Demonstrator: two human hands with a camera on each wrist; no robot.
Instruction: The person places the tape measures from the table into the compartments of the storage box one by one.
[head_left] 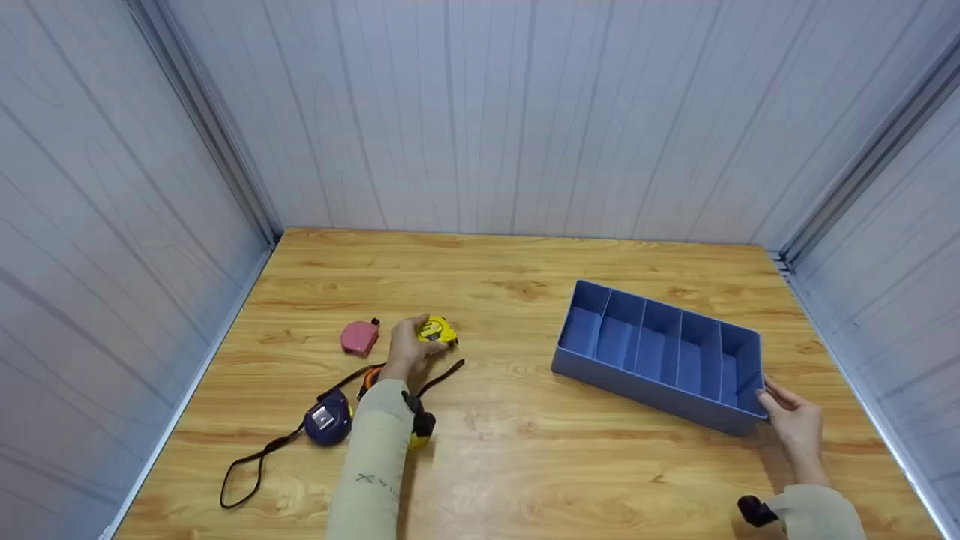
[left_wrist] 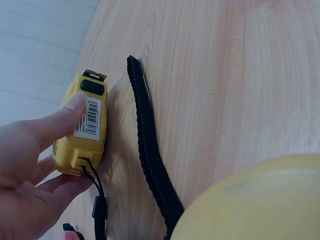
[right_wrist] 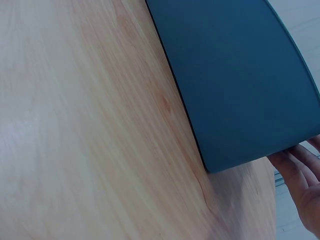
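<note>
A yellow tape measure is pinched between the thumb and fingers of my left hand; its barcode label and black strap show in the left wrist view. On the right lies a blue box with several compartments, none of which holds anything visible. My right hand grips the box's near right end, thumb over the rim and fingers on the outside wall.
Left of my left hand lies a pink tape measure. Nearer are a dark blue one with a looped black strap, an orange one partly behind my sleeve, and a yellow one. Walls surround the wooden table.
</note>
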